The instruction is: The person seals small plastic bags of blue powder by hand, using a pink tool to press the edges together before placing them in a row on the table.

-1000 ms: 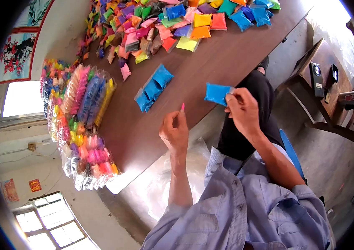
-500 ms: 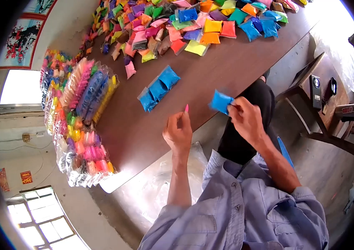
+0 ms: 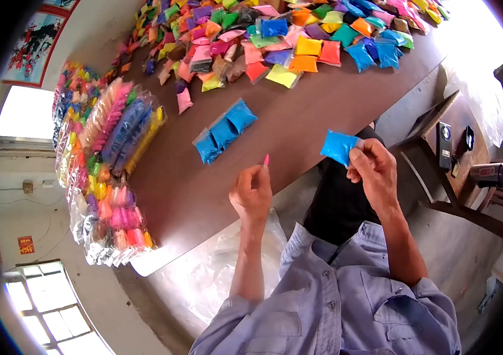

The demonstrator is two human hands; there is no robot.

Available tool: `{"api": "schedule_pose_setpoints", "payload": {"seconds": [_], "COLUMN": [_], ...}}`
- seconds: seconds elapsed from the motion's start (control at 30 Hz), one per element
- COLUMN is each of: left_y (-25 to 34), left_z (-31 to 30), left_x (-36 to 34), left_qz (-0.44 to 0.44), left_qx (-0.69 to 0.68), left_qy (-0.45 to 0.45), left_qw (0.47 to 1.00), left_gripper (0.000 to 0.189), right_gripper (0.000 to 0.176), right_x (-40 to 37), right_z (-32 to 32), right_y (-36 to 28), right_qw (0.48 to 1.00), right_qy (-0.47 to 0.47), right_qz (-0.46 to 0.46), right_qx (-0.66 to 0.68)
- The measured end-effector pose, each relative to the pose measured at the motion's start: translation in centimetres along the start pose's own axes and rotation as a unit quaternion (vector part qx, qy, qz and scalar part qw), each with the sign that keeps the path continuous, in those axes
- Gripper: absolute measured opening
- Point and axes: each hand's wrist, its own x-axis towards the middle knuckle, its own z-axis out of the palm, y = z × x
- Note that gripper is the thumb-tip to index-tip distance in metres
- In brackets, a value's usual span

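Observation:
Between the thumb and fingers of my right hand [image 3: 374,171] is a small blue packet [image 3: 339,147], gripped by its edge above my knee, past the table's front edge. My left hand [image 3: 251,192] is closed, and a small pink pointed thing [image 3: 266,160] sticks up from its fingers; its lower part is hidden. Beyond that hand, three blue packets [image 3: 225,131] lie side by side in a row on the brown table [image 3: 180,195]. They look alike to the one I hold.
A heap of small coloured packets [image 3: 305,46] covers the table's far side. Bundled packets in clear bags [image 3: 127,130] are stacked along the left end. To the right stands a wooden stool [image 3: 461,142] with a black device [image 3: 444,145] on it. Clear plastic sheeting [image 3: 228,260] lies below the table edge.
My right hand has moved slightly right with the blue packet, which now faces me flatter and sharper. My left hand has barely moved. The whole view has shifted a little.

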Motion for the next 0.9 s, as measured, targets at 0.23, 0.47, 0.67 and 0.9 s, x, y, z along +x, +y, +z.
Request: {"api": "schedule_pose_setpoints", "payload": {"seconds": [0.23,0.47,0.67,0.9], "left_y": [-0.1,0.8,0.6,0.1], "left_z": [0.2,-0.2,-0.2,-0.2], "left_x": [-0.4,-0.3,-0.4,-0.3], "left_qz": [-0.027,-0.054,-0.063,-0.054], "left_qx": [0.002,-0.018,-0.037,-0.061], "left_qy": [0.007,0.008,0.014,0.036], "left_qw": [1.0,0.998,0.997,0.996], "left_gripper": [0.01,0.01,0.009,0.009], "right_gripper": [0.008,0.017,0.024,0.036], "right_x": [1.7,4.4,4.8,1.8], "right_z": [2.3,3.9,5.4,5.9], "right_y": [0.4,-0.5,-0.2,1.0], "right_qw": [0.977,0.864,0.816,0.788], "right_qy": [-0.089,-0.066,-0.07,-0.045], "right_qz": [-0.061,-0.226,-0.301,-0.383], "right_qx": [-0.186,-0.445,-0.489,-0.48]}}
